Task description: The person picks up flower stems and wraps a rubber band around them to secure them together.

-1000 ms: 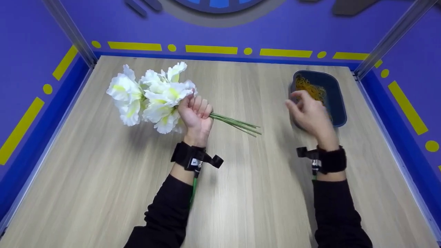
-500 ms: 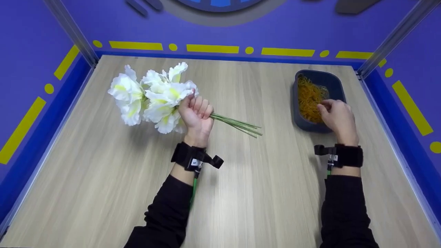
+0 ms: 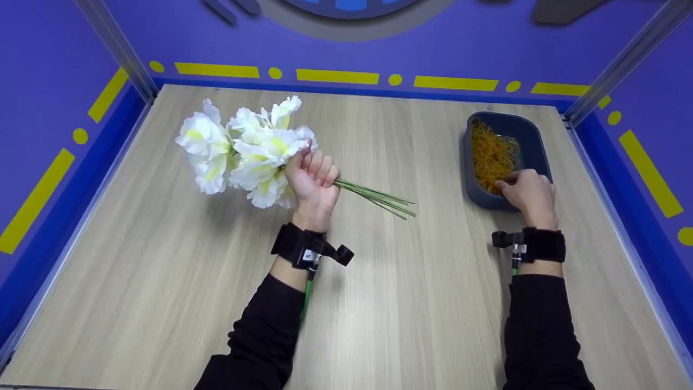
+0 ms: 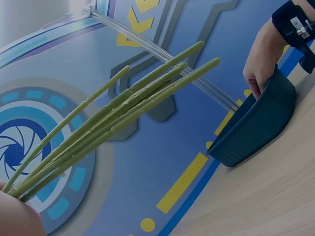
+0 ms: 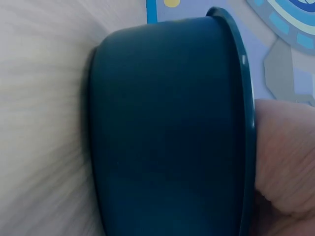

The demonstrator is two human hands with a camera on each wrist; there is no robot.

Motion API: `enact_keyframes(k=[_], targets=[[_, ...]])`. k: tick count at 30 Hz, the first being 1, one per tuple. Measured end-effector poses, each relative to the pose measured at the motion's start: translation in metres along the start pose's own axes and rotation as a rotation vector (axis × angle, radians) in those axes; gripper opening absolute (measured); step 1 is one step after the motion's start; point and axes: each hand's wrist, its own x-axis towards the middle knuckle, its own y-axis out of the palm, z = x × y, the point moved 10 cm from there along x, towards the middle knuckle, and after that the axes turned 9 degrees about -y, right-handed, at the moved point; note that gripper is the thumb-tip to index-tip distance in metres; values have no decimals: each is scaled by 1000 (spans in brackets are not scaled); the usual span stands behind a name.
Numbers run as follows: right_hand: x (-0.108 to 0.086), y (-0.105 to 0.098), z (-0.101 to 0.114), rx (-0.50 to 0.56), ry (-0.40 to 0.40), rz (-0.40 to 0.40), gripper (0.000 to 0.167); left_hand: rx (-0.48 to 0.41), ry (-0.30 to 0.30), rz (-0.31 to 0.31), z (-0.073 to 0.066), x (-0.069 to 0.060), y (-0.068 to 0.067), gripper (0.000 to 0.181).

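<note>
My left hand [image 3: 311, 181] grips a bunch of white artificial flowers [image 3: 260, 151] with yellow-green centres, its fist around the stems just below the blooms. Green stems [image 3: 379, 197] stick out to the right of the fist; their bare ends [image 4: 147, 93] fill much of the left wrist view. At the right, a dark blue-grey plastic bin [image 3: 471, 181] holds a tangle of yellow-brown rubber bands [image 3: 490, 157]. My right hand [image 3: 530, 197] reaches over the bin's near right rim, thumb and fingers down at the bands. Its fingertips are hidden, so whether it pinches a band is unclear.
The bin stands on a light wood table [image 3: 400, 303], toward the far right corner. Blue-purple panels [image 3: 346, 57] with yellow markings rise along the back and both sides. Metal posts [image 3: 617, 65] stand at the back corners.
My right hand first moved right from beside the bin to above its near right end, then lowered slightly into it. My left hand keeps its grip on the flowers, nearly still.
</note>
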Motion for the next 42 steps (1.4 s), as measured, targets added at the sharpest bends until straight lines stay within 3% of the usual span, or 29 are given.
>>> enact_keyframes(k=[11,18,28,36,42], targets=[[-2,0,2,25,28,-20,26,-17,-9,16,1,1,1,44],[-2,1,2,31,16,-17,26,-17,-11,17,0,1,1,45],[-7,-18,8,78,-2,-105,29,-25,-9,7,1,0,0,47],[-16,-50,24,97,-48,-297,31,-22,-7,10,2,0,0,48],[-19,-60,30,139,-89,-399,29,-20,-8,9,2,1,0,47]])
